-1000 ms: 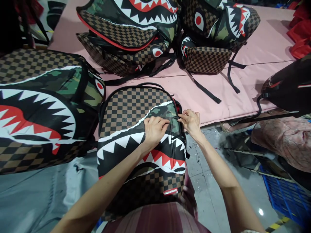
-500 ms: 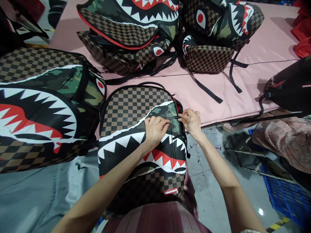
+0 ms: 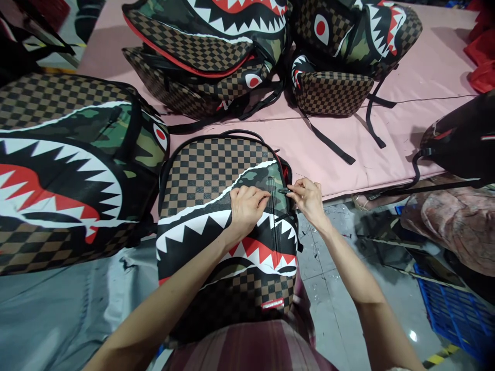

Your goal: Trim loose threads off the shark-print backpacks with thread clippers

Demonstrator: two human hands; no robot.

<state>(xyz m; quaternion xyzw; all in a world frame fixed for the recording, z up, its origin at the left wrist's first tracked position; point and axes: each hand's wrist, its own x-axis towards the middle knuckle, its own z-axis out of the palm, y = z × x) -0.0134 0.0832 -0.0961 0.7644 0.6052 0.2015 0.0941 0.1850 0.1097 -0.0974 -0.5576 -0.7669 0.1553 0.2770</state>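
A backpack (image 3: 216,170) with brown-and-black checks, camouflage and a printed shark mouth stands tilted against my lap, its front facing me. My left hand (image 3: 249,206) lies on its front, fingers curled and thumb and fingertips pinched together at the left edge of the vertical pocket zipper (image 3: 274,232). Across that zipper, my right hand (image 3: 307,198) pinches a small dark zipper pull (image 3: 284,190) between thumb and fingers. The exact tip of the pull is hard to make out. A red label (image 3: 273,305) sits low on the front.
A matching backpack (image 3: 58,175) stands close on the left. More backpacks (image 3: 216,56) lie on the pink-covered table (image 3: 320,134), with loose straps (image 3: 328,141) hanging forward. A dark bag (image 3: 464,139) is at the right, near a person's patterned clothing (image 3: 452,221). A blue crate (image 3: 452,314) sits on the floor.
My right hand has shifted slightly right and down, and more of the dark pull shows between its fingers and the zipper. My left hand stays in place.
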